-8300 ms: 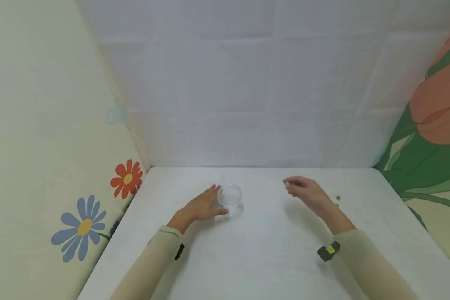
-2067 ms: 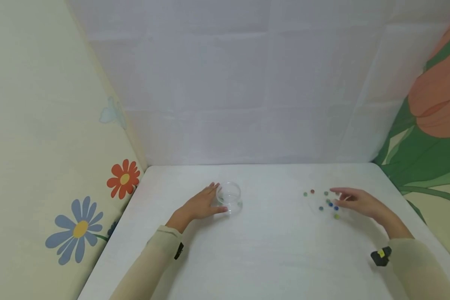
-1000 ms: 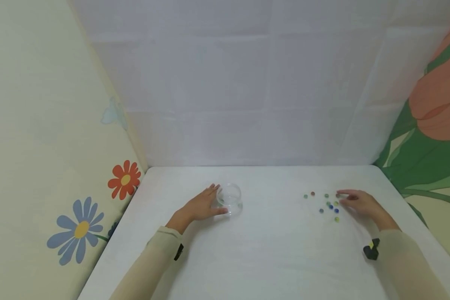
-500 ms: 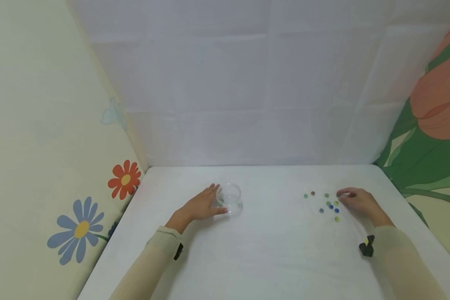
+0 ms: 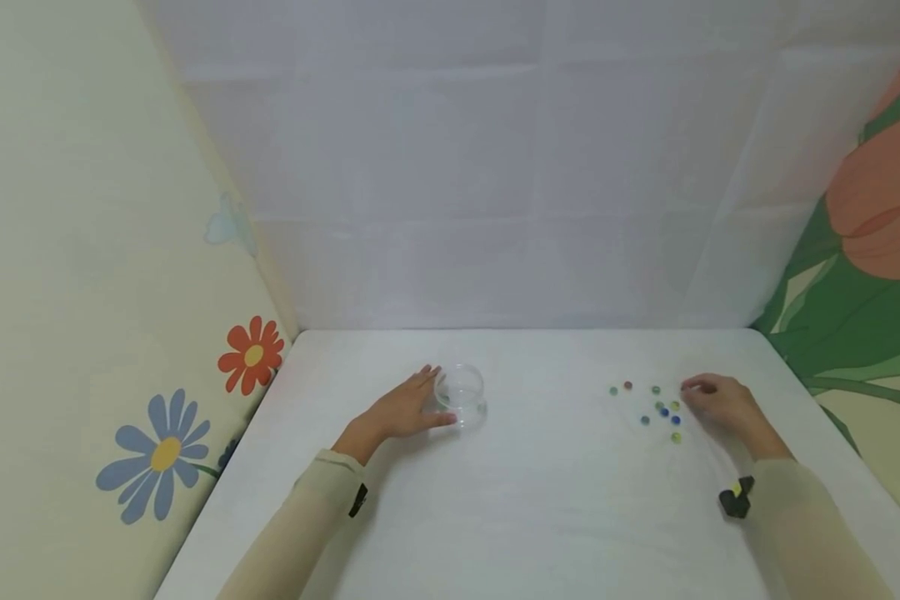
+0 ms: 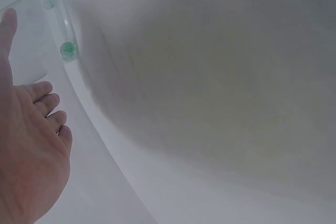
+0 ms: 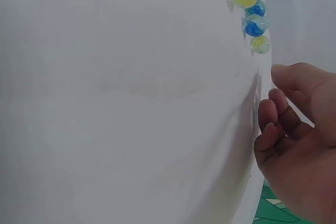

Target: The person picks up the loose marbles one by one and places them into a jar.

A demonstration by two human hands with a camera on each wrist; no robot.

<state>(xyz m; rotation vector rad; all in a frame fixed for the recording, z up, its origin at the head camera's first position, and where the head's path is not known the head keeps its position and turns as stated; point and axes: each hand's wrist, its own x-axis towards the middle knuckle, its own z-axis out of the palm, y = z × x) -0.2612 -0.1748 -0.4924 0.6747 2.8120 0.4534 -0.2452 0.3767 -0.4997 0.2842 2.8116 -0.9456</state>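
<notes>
A clear round bowl point(image 5: 461, 407) stands upright on the white table. My left hand point(image 5: 397, 410) touches its left side, fingers fairly straight, thumb in front. The left wrist view shows a green marble point(image 6: 68, 50) and a paler marble point(image 6: 49, 3) inside its wall. My right hand point(image 5: 723, 404) is at the right edge of a loose group of marbles. Its thumb and index finger pinch a small dark marble point(image 5: 683, 388), mostly hidden by the fingertips. Left of it lie a red marble point(image 5: 627, 385), blue marble point(image 5: 676, 420), yellow marble point(image 5: 676, 437) and several others.
The white table point(image 5: 525, 500) runs back to a white cloth wall point(image 5: 495, 208). A flower-printed panel point(image 5: 82, 250) stands at the left and a tulip-printed panel point(image 5: 877, 333) at the right. Black wrist cameras point(image 5: 737, 498) are strapped to both wrists.
Earlier my right hand held a marble out toward the bowl, then came back right with fingers parted. Over the last second its thumb and index finger closed on a marble. My left hand stayed.
</notes>
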